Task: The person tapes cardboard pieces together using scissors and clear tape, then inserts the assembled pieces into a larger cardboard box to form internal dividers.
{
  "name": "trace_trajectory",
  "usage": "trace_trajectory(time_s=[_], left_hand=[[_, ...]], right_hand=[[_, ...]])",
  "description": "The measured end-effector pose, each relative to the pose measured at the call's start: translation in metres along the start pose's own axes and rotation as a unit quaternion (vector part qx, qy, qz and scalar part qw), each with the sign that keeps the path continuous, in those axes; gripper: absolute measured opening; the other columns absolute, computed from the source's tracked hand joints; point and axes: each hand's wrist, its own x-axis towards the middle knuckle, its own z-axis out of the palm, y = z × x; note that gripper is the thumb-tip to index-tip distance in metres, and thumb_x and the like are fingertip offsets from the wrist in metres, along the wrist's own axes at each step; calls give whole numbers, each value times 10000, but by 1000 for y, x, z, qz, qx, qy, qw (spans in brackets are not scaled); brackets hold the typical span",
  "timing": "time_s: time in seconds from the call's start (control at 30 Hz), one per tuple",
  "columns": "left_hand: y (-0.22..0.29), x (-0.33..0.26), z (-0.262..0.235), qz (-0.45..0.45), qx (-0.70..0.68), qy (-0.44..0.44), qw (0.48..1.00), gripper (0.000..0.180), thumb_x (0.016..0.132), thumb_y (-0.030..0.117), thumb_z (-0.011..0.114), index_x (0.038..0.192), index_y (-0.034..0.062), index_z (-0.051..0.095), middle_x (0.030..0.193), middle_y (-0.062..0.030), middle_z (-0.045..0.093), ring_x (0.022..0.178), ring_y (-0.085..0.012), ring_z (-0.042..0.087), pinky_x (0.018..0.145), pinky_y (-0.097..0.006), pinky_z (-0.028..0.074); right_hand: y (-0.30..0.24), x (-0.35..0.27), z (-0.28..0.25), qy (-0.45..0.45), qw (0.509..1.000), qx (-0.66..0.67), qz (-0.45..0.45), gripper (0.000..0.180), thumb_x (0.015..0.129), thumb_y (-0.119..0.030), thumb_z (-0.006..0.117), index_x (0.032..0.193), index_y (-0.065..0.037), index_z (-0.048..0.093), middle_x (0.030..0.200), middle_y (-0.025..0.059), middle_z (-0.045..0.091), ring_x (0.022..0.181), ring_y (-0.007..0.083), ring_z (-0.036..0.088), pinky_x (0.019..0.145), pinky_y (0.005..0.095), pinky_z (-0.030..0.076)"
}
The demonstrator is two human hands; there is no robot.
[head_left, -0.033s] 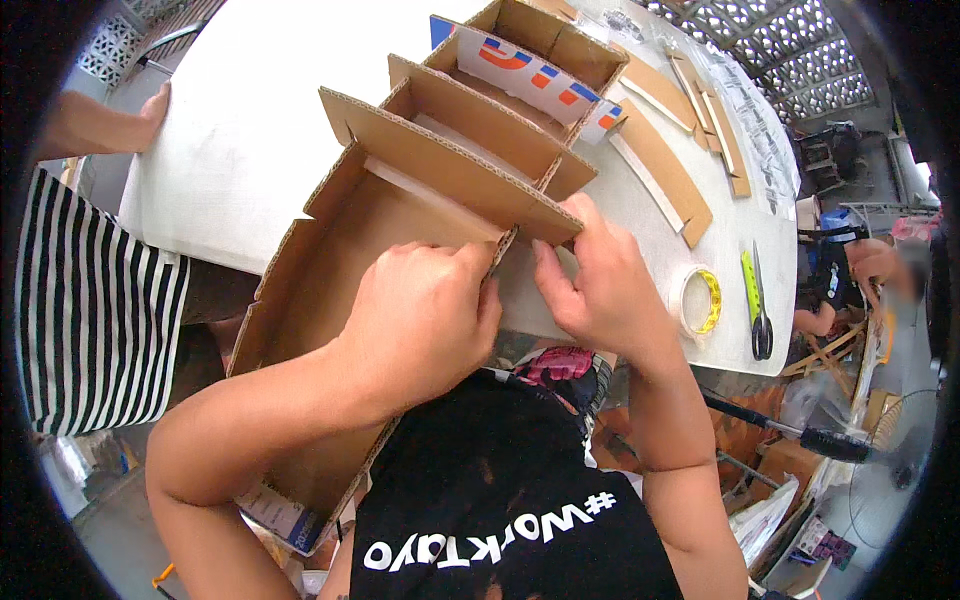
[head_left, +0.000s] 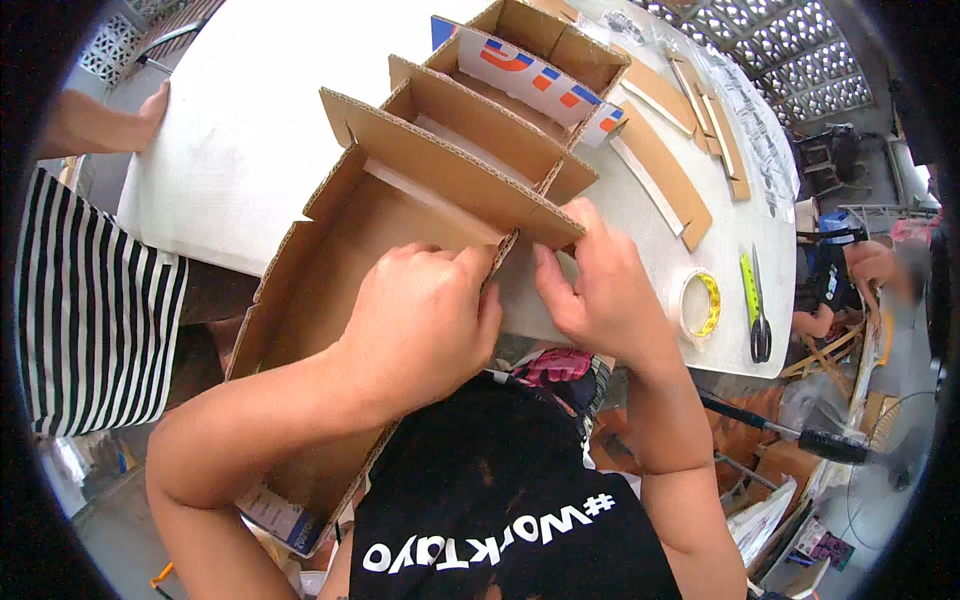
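Observation:
A long brown cardboard box [head_left: 290, 290] with notched side walls stretches from beside my body toward the far end of the table. Several cardboard dividers stand across it, slotted into the walls. My left hand [head_left: 425, 305] is closed on the box's right wall, fingers over the inner side and thumb outside. With my right hand [head_left: 600, 280] I pinch the right end of the nearest divider [head_left: 440, 155], just outside that wall. Farther along stand a second brown divider [head_left: 490, 120] and a white one [head_left: 530, 75] with orange and blue print.
On the white table [head_left: 230, 120] to the right lie loose cardboard strips [head_left: 665, 175], a tape roll [head_left: 697, 305] and scissors [head_left: 757, 305] with a yellow-green part. A person in a striped garment [head_left: 100, 310] stands at left, a hand [head_left: 150, 115] on the table. Another person [head_left: 835, 280] is far right.

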Motion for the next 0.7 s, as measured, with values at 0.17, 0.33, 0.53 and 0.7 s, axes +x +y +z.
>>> trace_trajectory(time_s=[0.17, 0.33, 0.53, 0.7], left_hand=[[-2, -1, 3, 12, 2, 5, 1000, 189, 906, 125, 675, 1011, -32, 674, 870, -272, 728, 838, -470, 726, 796, -547, 588], [0, 3, 4, -82, -75, -58, 992, 265, 918, 127, 679, 1117, -47, 679, 975, -294, 706, 907, -493, 711, 850, -574, 582], [-2, 7, 1, -100, -96, -101, 985, 237, 940, 137, 658, 1059, -67, 657, 975, -281, 702, 885, -498, 711, 836, -569, 594], [-5, 8, 2, -65, -88, -102, 989, 205, 932, 113, 648, 1005, -79, 649, 959, -283, 697, 861, -495, 711, 811, -564, 600]], right_hand=[[-9, 2, -9, -10, 1000, -25, 13, 239, 936, -71, 715, 1142, 4, 621, 986, 240, 703, 899, 442, 709, 779, 484, 559], [-34, 26, -31, 61, 998, -18, 2, 277, 954, -161, 737, 1181, -9, 691, 1012, 112, 716, 890, 242, 690, 798, 373, 550], [-50, 81, -25, -122, 977, -173, 0, 217, 972, -196, 710, 1008, 9, 648, 875, 193, 693, 807, 345, 694, 702, 429, 509], [-38, 103, -14, -213, 954, -210, -10, 235, 1008, -162, 662, 924, 8, 523, 798, 268, 612, 813, 497, 634, 699, 548, 468]])
